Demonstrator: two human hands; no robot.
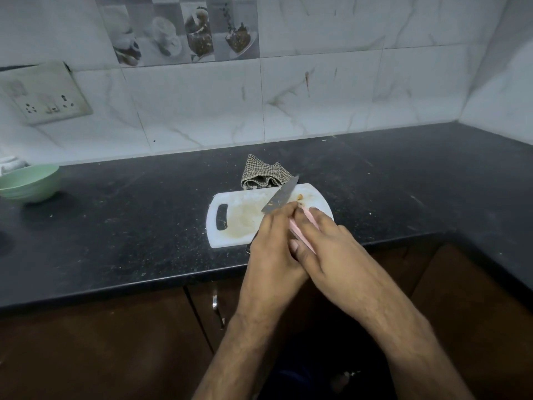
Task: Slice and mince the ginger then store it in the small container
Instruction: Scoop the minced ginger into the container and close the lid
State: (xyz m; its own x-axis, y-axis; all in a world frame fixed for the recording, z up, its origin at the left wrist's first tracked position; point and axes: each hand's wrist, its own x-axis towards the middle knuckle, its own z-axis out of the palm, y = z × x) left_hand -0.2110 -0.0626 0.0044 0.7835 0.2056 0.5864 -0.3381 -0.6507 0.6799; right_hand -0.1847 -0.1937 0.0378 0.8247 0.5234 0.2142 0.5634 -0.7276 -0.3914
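Two bare forearms reach in from the near edge, meeting over a white plastic cutting board [230, 223] that serves as the landmark here.

Largest first: a black stone countertop [115, 241] carries the board near its front edge, with a grey marbled tile wall behind. Far left of the board sits a pale green bowl [28, 181]; whether it is the small container I cannot say. Just behind the board lies a crumpled checked cloth [264, 174].

The right hand [326, 243] is over the board's near right corner, fingers curled round the pink handle of a kitchen knife [281, 199]. The grey blade runs from the hands up and to the right, tip over the board's far edge. The left hand [269, 246] is beside it, touching it, fingertips [290, 208] pressed together against the base of the blade, seemingly wiping off what clings there.

The ginger [300, 196] shows only as small brownish bits on the board's right part, just beyond the left fingertips, plus specks on the blade. The board's middle is stained. Mincing looks finished; gathering these scraps appears to be the step in hand.
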